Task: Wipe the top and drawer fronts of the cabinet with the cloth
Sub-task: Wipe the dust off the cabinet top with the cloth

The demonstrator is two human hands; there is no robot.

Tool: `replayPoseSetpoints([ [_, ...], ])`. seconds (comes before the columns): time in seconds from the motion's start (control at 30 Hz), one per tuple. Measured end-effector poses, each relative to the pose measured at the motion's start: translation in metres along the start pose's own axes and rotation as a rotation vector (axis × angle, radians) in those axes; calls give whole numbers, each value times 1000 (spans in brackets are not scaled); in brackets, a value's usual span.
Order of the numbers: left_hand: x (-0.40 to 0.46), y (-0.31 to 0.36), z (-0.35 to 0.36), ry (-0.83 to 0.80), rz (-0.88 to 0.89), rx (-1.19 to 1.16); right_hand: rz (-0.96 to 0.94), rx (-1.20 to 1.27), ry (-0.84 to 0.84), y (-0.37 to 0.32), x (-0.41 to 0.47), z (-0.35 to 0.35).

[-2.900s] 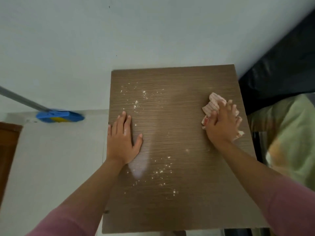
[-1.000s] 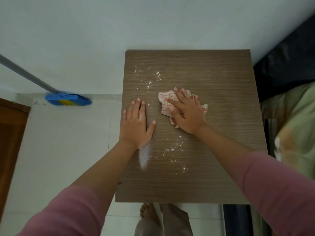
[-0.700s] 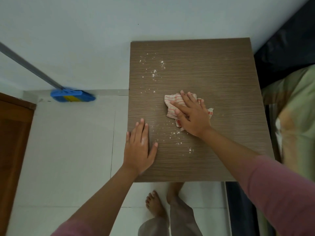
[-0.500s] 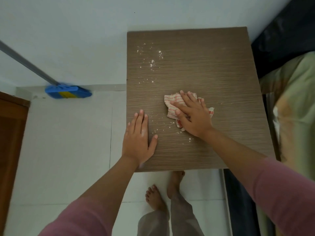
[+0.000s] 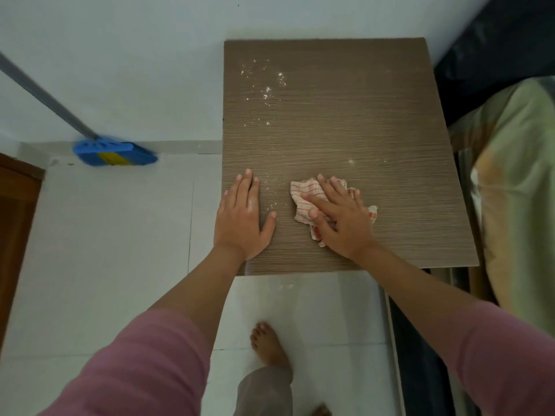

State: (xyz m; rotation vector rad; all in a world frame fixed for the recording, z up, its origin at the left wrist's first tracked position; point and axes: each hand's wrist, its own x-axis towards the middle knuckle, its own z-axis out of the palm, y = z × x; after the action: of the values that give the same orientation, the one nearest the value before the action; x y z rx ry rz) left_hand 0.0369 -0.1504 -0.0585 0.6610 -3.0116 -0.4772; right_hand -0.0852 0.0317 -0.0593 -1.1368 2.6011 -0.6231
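cloth pressed flat on the cabinet top

the brown wood-grain cabinet top [image 5: 375, 121] fills the middle of the view, its far edge against the pale wall. the right hand [image 5: 341, 219] lies spread over a crumpled white cloth with red stripes [image 5: 303, 196], fingers splayed and pressing it down onto the near half of the top rather than closing around it; the cloth pokes out on the left and far sides of the fingers and a bit at the right. the left hand [image 5: 243, 219] rests palm down and open just left of the cloth, at the near left edge of the top, holding nothing. white crumbs [image 5: 265, 91] are scattered over the far left part of the top, with a few more specks between the two hands. some white specks also lie on the floor tiles [image 5: 120, 250] just past the near edge. a blue broom head [image 5: 114, 153] leans at the wall on the left. a bare foot [image 5: 268, 345] stands on the tiles near the cabinet. a greenish bedcover [image 5: 516, 190] lies to the right.
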Motion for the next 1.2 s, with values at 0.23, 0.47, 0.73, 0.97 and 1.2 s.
replayPoseSetpoints([
  [0.23,-1,-1,4,59,14,2,-37,80,23,-4,-43,9],
  [0.47,-1,-1,5,92,26,9,-72,159,20,-6,-85,13],
  [0.73,0,2,-2,55,6,28,-27,294,-176,-4,-100,-59],
  [0.97,1,-1,0,66,11,32,408,360,455,53,-39,-83],
  [1.2,2,-3,3,71,16,18,642,233,620,98,6,-54],
])
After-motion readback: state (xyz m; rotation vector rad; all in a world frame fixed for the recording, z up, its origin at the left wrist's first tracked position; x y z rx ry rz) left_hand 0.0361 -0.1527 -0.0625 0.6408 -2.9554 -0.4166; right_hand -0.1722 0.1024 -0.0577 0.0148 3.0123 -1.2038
